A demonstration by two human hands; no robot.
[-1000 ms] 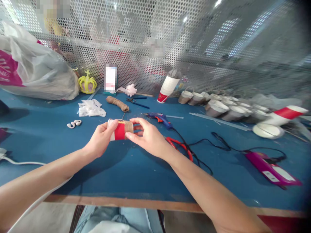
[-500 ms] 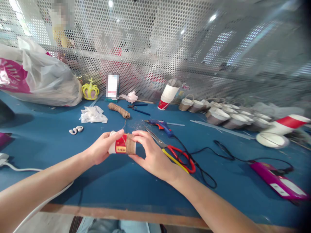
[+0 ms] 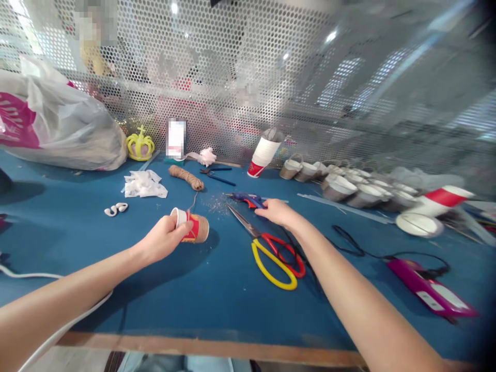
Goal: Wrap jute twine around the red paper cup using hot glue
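Note:
My left hand [image 3: 161, 236] grips a red and white paper cup [image 3: 196, 225] lying on its side in the air, its base end wrapped in brown twine. A strand runs from the cup to the bundle of twine [image 3: 186, 177] behind it. Over to the right, my right hand [image 3: 277, 212] has its fingers closed around the handle of a blue glue gun [image 3: 248, 199], whose nozzle points left. Just below that hand lie large scissors [image 3: 258, 236] with one red and one yellow handle loop, blades partly apart.
A purple power strip [image 3: 430, 289] with a black cord lies at right. Several twine-wrapped cups [image 3: 337, 187] and a stack of paper cups [image 3: 264, 153] stand along the mesh screen. Pliers [image 3: 219, 175], crumpled tissue [image 3: 145, 184], white earbuds [image 3: 116, 208] and a plastic bag [image 3: 73, 129] are further left.
My right hand has left the twine-wrapped end of the cup and moved right onto the glue gun's handle. My left hand still holds the cup, now turned with its base more toward me.

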